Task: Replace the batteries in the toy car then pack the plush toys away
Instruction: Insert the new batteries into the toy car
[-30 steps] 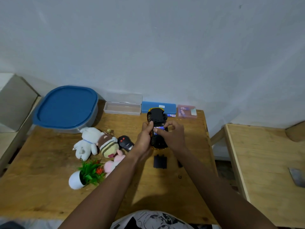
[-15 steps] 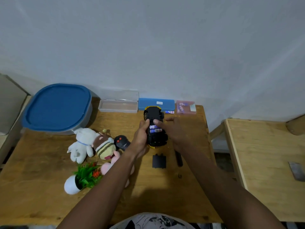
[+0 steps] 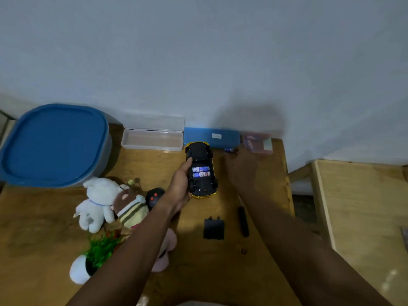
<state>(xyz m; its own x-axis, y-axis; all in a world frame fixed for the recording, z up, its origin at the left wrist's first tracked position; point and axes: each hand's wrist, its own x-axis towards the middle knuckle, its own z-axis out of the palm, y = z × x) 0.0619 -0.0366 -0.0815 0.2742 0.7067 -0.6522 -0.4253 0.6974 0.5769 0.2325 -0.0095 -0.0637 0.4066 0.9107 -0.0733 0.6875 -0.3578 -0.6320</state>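
Note:
The yellow toy car [image 3: 202,186] lies upside down on the wooden table [image 3: 44,228], its battery bay open with two blue-and-white batteries [image 3: 201,171] inside. My left hand [image 3: 180,188] grips the car's left side, thumb on the underside. My right hand [image 3: 240,168], blurred, is off the car and reaches toward a loose battery [image 3: 229,149] near the back edge. The black battery cover [image 3: 213,229] and a black screwdriver [image 3: 242,220] lie in front. A white plush [image 3: 96,202], a striped brown plush [image 3: 130,205] and a pink plush [image 3: 164,252] sit at the left.
A blue-lidded tub [image 3: 55,142] stands back left. A clear open case [image 3: 152,138], a blue case [image 3: 212,136] and a pink box [image 3: 258,143] line the wall. A black remote [image 3: 154,196] and a small potted plant [image 3: 95,257] are near the plush toys. A second wooden surface [image 3: 364,206] is at right.
My right hand has left the battery bay and moved right and back toward the loose battery. Two batteries now show in the bay. My left hand still holds the car.

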